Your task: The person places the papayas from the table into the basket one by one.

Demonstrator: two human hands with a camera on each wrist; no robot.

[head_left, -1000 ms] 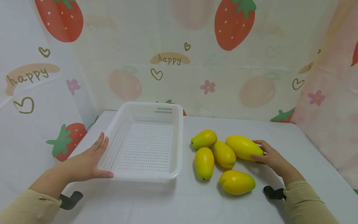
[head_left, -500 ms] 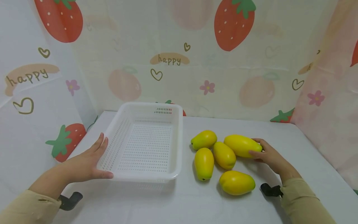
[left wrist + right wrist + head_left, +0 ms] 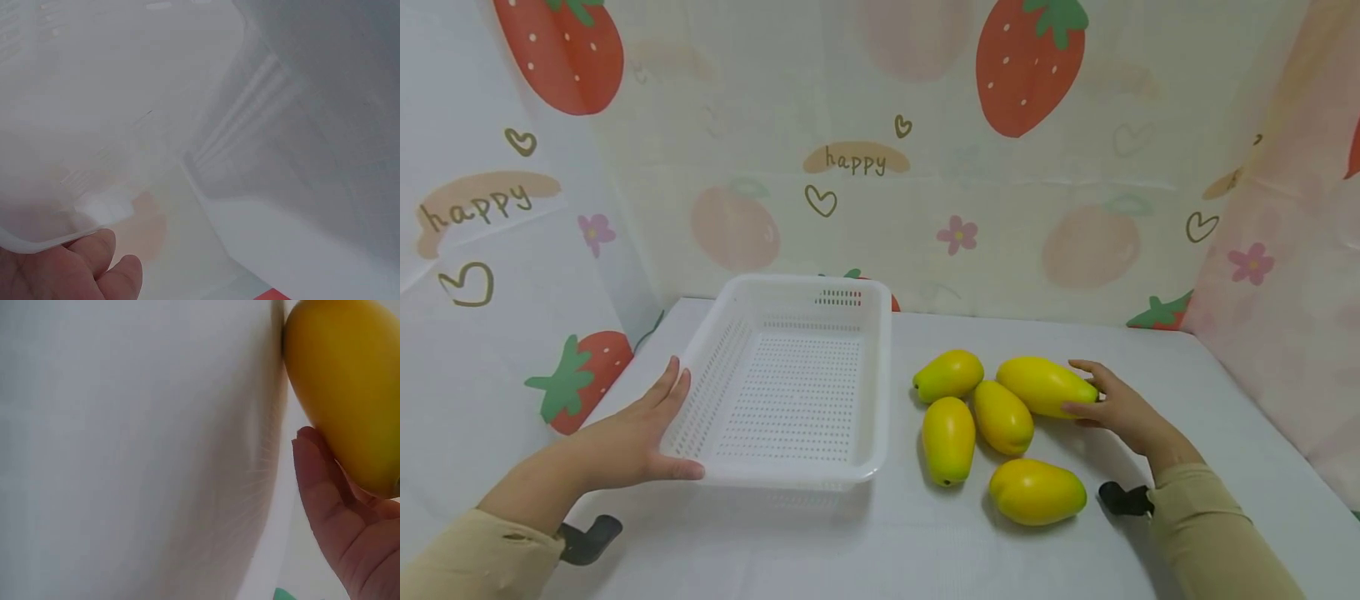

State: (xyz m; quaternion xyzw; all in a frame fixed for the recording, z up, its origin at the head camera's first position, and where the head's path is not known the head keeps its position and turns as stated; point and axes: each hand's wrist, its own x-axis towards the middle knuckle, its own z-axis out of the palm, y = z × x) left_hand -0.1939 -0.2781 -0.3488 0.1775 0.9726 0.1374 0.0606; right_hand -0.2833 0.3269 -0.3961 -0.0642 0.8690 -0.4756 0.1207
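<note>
My left hand point(image 3: 625, 437) lies against the white plastic basket point(image 3: 891, 375) at its near left corner. Its fingers are spread along the left side, and the thumb touches the front rim. In the left wrist view its fingertips point(image 3: 122, 275) sit right at the basket's outer edge. My right hand point(image 3: 1123, 412) holds the narrow greenish end of a yellow mango point(image 3: 1037, 383), thumb on the near side and index finger along the far side. In the right wrist view that mango point(image 3: 350, 381) rests close over the table, with fingers point(image 3: 315, 487) touching its side.
Several other yellow mangoes lie left of and in front of the held one, including a middle mango point(image 3: 1003, 417) and a front mango point(image 3: 1037, 492). Fruit-print cloth point(image 3: 857, 225) surrounds the white-covered table point(image 3: 917, 542) at the back and sides.
The mango at my right hand has shifted slightly left and toward the back, with the hand moving along. The index finger stands out more from the mango. My left hand and the basket stay put.
</note>
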